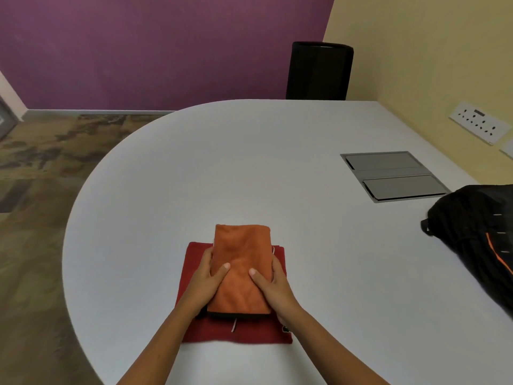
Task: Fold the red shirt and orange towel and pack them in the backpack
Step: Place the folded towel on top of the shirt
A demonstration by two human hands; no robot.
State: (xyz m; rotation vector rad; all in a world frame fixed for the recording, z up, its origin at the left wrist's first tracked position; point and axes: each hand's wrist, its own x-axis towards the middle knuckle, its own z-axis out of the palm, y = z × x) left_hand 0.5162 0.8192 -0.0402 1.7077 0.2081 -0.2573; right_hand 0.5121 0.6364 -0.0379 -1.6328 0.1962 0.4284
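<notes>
Now gripping the folded orange towel (pixel 241 269) from both long sides, left hand (pixel 206 280) and right hand (pixel 273 284) facing each other across it, thumbs pressing on top and fingers curling over the edges, towel lying on the folded red shirt (pixel 194 326) at the near middle of the white table (pixel 277 162). Running its long axis straight away from the body, while sitting well apart from the black backpack (pixel 477 232) at the far right edge. Probably needing a carry rightward, right hand being nearer the bag.
</notes>
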